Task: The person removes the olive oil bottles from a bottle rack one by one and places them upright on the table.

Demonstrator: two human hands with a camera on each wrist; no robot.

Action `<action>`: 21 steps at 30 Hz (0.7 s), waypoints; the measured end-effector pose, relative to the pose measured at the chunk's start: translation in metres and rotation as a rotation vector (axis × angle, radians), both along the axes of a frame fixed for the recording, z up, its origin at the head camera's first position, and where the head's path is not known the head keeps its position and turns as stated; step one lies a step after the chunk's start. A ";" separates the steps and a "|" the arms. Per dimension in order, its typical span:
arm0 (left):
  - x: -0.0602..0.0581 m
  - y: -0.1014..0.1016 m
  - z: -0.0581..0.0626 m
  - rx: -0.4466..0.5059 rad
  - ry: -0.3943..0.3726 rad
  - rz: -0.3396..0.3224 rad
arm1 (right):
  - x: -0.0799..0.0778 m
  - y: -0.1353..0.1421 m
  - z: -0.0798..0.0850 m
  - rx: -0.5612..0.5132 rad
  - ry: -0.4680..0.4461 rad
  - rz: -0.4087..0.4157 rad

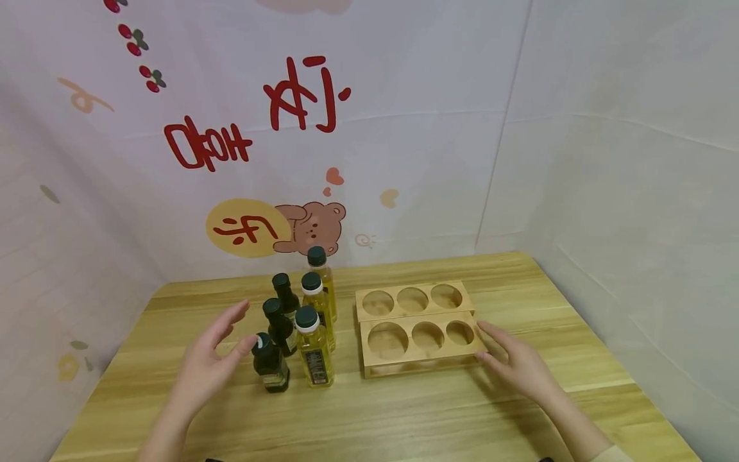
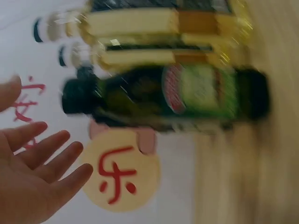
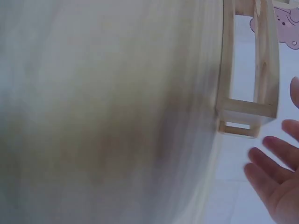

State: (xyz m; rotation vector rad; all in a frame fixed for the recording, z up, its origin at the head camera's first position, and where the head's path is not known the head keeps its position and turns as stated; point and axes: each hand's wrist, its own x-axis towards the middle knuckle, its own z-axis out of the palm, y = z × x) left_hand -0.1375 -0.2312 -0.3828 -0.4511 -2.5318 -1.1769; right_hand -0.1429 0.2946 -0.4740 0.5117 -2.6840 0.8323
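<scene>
My left hand, fingers spread, hovers just left of the nearest dark green bottle and holds nothing. Two more dark bottles stand behind it in a row. To their right is a row of three clear bottles of yellow oil with dark caps, the nearest oil bottle showing a dark label. In the left wrist view, a dark bottle lies sideways across the picture, blurred. A two-tier wooden rack with round holes sits right of the bottles. My right hand, fingers extended, is at the rack's right end.
The wood-grained table meets a white wall cloth printed with red characters and a bear. More white cloth rises along the right side of the table.
</scene>
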 end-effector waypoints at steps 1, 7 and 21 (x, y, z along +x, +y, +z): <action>0.000 -0.006 -0.005 -0.049 0.016 0.002 | 0.000 0.000 0.002 0.038 0.039 -0.001; 0.006 -0.035 -0.041 -0.391 0.040 0.077 | 0.000 0.002 0.021 0.204 0.195 0.015; 0.015 -0.058 -0.080 -0.698 -0.131 0.204 | 0.000 0.017 0.037 0.522 0.084 -0.072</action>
